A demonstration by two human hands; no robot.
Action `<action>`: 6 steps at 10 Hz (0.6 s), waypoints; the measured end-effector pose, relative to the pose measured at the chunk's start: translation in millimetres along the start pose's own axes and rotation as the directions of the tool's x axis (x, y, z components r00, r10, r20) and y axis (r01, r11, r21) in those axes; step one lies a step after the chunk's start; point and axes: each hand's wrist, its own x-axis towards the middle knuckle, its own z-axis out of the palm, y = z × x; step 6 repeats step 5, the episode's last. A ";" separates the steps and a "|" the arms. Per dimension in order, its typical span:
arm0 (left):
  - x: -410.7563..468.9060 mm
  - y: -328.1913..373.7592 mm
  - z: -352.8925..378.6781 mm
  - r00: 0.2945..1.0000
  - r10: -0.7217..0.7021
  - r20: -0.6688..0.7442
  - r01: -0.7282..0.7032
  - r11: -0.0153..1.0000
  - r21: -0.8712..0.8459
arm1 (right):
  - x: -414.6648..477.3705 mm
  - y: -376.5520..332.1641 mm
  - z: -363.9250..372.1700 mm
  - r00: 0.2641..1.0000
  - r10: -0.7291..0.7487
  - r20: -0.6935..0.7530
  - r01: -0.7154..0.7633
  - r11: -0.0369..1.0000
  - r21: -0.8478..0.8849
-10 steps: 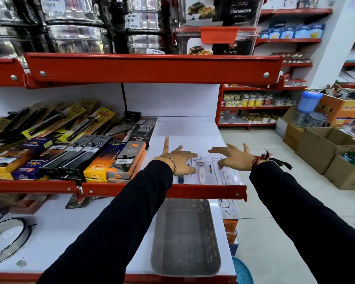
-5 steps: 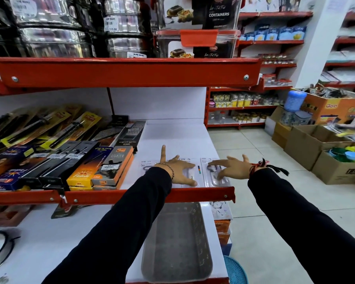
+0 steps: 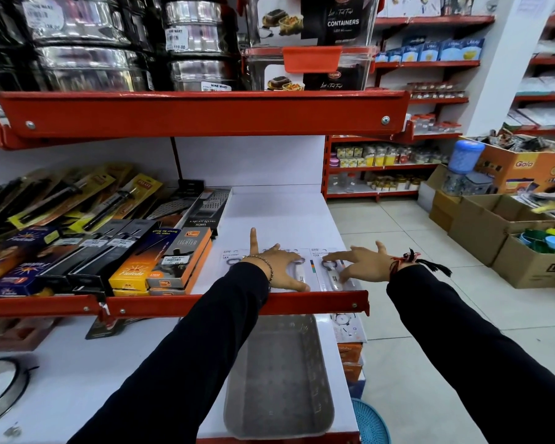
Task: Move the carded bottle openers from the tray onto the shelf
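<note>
Carded bottle openers lie flat side by side on the white shelf, close to its red front lip. My left hand rests flat on the left cards, fingers spread, forefinger pointing away. My right hand lies flat on the right card, fingers spread and touching the opener under its blister. Neither hand grips anything. The grey tray sits on the lower shelf below my arms, and nothing is visible in it. One more white card lies to the tray's right.
Boxed lighters and graters fill the shelf to the left of the cards. A red shelf with steel tins hangs above. Cardboard boxes stand on the tiled floor at right. A blue basket sits low right.
Both hands stay flat on the cards. They have slid the cards slightly toward the shelf's front lip, and the camera has shifted a little to the right.
</note>
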 end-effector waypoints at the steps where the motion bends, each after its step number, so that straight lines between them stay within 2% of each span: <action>1: 0.4 0.6 0.1 1.000 -0.006 0.015 0.006 1.000 0.000 | -0.7 0.5 0.8 1.000 0.007 -0.002 -0.007 1.000 0.000; 3: -1.7 2.5 -1.2 0.998 -0.021 0.060 0.019 0.999 0.027 | -7.2 -4.5 0.0 1.000 0.016 0.002 -0.016 1.000 0.011; 4: -7.3 4.6 3.8 1.000 -0.019 0.015 0.018 0.999 0.030 | -11.0 -5.4 7.5 1.000 0.012 -0.012 -0.012 1.000 -0.020; 5: -13.2 5.9 2.5 0.996 -0.011 -0.093 0.012 1.000 0.006 | -17.5 -9.6 7.8 0.996 -0.015 -0.083 0.016 1.000 0.020; 6: -13.2 5.9 2.5 0.996 -0.011 -0.093 0.012 1.000 0.006 | -17.5 -9.6 7.8 0.996 -0.015 -0.083 0.016 1.000 0.020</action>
